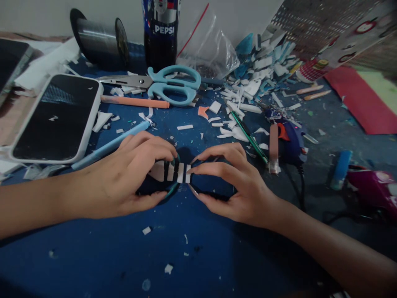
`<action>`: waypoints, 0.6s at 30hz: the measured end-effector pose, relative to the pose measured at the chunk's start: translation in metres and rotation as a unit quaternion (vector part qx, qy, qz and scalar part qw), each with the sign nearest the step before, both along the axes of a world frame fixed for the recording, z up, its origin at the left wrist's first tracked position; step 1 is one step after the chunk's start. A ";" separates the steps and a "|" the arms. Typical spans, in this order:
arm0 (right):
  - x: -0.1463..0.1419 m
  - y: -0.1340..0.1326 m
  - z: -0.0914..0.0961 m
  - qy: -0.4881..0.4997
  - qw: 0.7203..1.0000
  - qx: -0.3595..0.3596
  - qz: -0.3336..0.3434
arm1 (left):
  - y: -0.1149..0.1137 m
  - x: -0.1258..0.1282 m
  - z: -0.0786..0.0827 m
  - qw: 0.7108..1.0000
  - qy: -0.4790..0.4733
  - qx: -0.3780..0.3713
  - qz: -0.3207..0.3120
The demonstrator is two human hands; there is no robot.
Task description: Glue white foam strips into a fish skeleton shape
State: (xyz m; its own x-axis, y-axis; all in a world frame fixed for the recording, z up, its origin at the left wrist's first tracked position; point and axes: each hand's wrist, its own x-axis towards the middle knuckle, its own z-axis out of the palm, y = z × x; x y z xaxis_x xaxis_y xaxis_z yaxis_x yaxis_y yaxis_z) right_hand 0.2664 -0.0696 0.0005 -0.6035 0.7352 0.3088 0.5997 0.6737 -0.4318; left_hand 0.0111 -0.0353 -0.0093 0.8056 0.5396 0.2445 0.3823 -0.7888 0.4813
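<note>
A row of small white foam-like pieces (pixel 170 172) lies flat on the blue table between my hands. Dark gaps part some of them, and the leftmost one tapers to the left. My left hand (pixel 136 174) curls over the row, its long green nails at the upper and lower edges of the pieces. From the other side, my right hand (pixel 234 176) grips the narrow white strip (pixel 188 173) at the row's right end between thumb and fingertips. Part of the row is hidden under my left fingers.
Behind my hands lie light-blue scissors (pixel 175 85), an orange pen (pixel 136 101), a blue pen (pixel 110 145), a phone (pixel 57 120) and a green craft knife (pixel 249 136). White scraps (pixel 260 78) heap up beyond. A glue gun (pixel 291 142), Pepsi bottle (pixel 161 37) and wire spool (pixel 99 39) stand around.
</note>
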 end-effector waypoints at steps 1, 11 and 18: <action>0.000 0.000 0.000 0.000 1.000 -0.001 0.000 | 0.000 0.000 0.000 1.000 -0.002 0.001 0.000; 0.000 -0.001 0.000 -0.006 1.000 0.001 0.005 | 0.000 0.000 0.000 1.000 -0.011 0.004 -0.006; 0.000 0.000 0.000 -0.004 1.000 0.004 0.005 | -0.001 -0.002 0.000 1.000 -0.003 -0.002 -0.002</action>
State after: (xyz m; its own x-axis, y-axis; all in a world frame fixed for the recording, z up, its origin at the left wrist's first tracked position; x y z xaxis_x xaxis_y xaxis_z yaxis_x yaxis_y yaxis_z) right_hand 0.2663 -0.0701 0.0004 -0.6133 0.7265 0.3099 0.5957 0.6832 -0.4225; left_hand 0.0096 -0.0364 -0.0089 0.8057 0.5378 0.2483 0.3765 -0.7885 0.4863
